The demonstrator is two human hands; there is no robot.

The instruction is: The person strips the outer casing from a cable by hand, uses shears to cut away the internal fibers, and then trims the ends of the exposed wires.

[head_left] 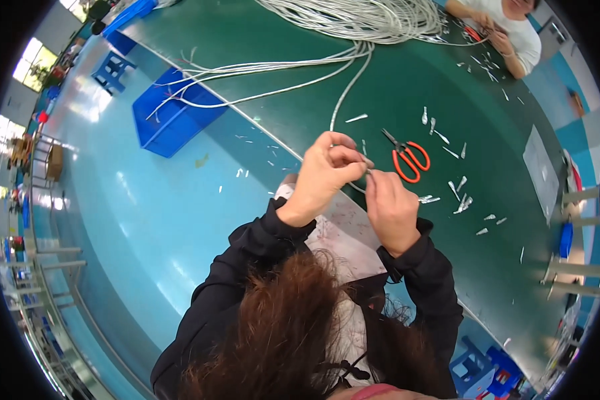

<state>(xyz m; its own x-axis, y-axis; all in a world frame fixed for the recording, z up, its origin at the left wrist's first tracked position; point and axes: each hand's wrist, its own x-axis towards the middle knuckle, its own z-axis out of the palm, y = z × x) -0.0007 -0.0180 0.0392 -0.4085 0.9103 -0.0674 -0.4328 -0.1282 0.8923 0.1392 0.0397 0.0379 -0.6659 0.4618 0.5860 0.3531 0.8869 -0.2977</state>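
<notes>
My left hand point(323, 175) and my right hand point(391, 208) meet over the near edge of the green table, both with fingers pinched. Between them is the end of a white cable point(341, 100), which runs up from my left hand to a large coil point(360, 19) at the far side. The exact tip is hidden by my fingers. Just right of my hands lies a pair of scissors point(407, 155) with orange-red handles, untouched. Around them are scattered short white scraps point(463, 203), which look like cut cable sheathing.
Several cable ends hang over the table's left edge above a blue bin point(173, 117) on the floor. A clear plastic sheet point(541, 172) lies at the right. Another person point(507, 37) works at the far right. Blue stools point(113, 70) stand beyond the bin and at lower right.
</notes>
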